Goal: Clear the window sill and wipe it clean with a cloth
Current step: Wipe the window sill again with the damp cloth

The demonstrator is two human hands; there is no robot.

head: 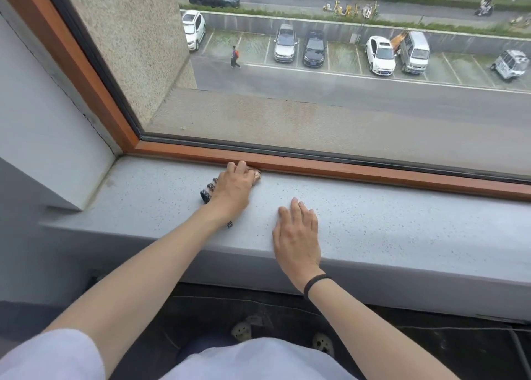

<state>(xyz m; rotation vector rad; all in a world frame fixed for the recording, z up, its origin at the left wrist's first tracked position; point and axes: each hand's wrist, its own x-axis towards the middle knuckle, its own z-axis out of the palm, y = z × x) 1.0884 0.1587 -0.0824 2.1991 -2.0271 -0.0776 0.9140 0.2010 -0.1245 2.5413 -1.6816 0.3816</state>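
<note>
The grey speckled window sill (402, 230) runs across the head view. My left hand (232, 187) reaches to its back edge by the wooden window frame (344, 170), fingers curled over a small object. Black-and-white checkered loops (206, 195) of that object stick out to the left of the hand, and a brownish part (256, 176) shows at my fingertips. Most of the object is hidden under the hand. My right hand (297, 233) lies flat on the sill near its front edge, fingers straight, with a black band on the wrist.
A white wall return (57, 138) closes the sill at the left. The window glass (316, 92) stands just behind the frame. Below the sill lies a dark floor (431, 348).
</note>
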